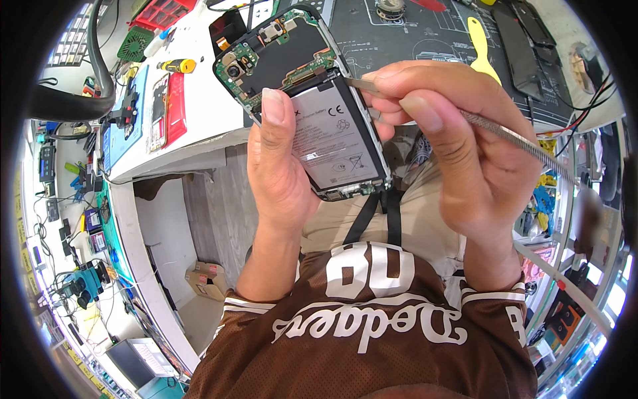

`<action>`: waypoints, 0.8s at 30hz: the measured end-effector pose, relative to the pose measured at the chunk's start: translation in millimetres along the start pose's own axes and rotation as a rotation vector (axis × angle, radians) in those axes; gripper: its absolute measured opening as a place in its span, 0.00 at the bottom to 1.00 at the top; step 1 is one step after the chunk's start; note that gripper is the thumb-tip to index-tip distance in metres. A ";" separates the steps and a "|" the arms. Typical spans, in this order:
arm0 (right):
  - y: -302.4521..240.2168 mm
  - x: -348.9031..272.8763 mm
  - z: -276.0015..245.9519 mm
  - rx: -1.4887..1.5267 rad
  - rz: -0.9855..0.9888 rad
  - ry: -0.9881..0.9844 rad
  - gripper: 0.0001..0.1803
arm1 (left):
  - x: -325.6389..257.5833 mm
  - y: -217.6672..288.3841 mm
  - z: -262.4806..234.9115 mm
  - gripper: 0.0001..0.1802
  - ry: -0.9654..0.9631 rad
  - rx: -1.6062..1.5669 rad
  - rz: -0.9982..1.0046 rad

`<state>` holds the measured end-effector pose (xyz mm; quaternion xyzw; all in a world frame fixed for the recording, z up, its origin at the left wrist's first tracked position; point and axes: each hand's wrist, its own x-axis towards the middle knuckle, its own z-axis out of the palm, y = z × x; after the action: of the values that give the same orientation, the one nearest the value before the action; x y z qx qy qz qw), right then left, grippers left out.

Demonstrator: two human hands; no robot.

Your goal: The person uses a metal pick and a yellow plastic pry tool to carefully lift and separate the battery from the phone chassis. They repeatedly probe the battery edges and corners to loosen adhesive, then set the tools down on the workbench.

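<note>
An opened phone [276,50] is tilted in the air over the front edge of the bench. Its green circuit board lies bare at the far end, and a grey battery [332,143] fills the near half. My left hand [282,173] grips the phone along its left side, thumb on top beside the battery. Pinched between the thumb and fingers of my right hand [475,143] is a thin metal pry tool [512,136] with a textured handle. The flat tip reaches the phone's right edge, near the battery's upper corner; whether it touches is unclear.
A dark work mat [412,50] lies beyond, with a yellow brush [478,43] and dark phones [515,53] at right. On the left bench are a red phone part [176,110], a yellow-handled screwdriver [178,66] and a blue mat [136,116]. A black bent arm [100,66] juts in.
</note>
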<state>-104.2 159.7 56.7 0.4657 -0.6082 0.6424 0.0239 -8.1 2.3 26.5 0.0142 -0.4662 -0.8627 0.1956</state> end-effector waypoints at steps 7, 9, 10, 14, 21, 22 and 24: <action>10.6 -4.9 14.2 -0.279 -0.288 0.071 0.09 | -9.2 -1.8 0.8 0.33 0.096 0.326 0.113; 12.1 -6.4 14.5 -0.216 -0.263 0.082 0.08 | -9.8 -2.4 2.2 0.34 0.105 0.321 0.110; 13.4 -8.7 12.8 -0.144 -0.225 0.078 0.08 | -9.3 -2.9 3.0 0.35 0.108 0.312 0.107; 10.0 -10.8 7.3 0.018 -0.125 0.050 0.09 | -5.5 -1.0 4.9 0.39 0.072 0.138 0.043; 2.7 -9.2 3.8 0.043 -0.061 0.035 0.09 | -3.3 -1.1 9.7 0.43 0.036 -0.198 0.017; 3.5 -8.9 3.6 0.029 -0.074 0.035 0.09 | -3.2 -1.6 9.4 0.43 0.038 -0.153 0.021; 3.8 -9.6 4.0 0.022 -0.076 0.038 0.09 | -3.3 -4.0 6.4 0.42 0.042 -0.027 0.036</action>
<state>-98.8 160.6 47.1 0.4764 -0.5824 0.6564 0.0550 -7.6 10.5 26.4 0.0211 -0.4506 -0.8647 0.2211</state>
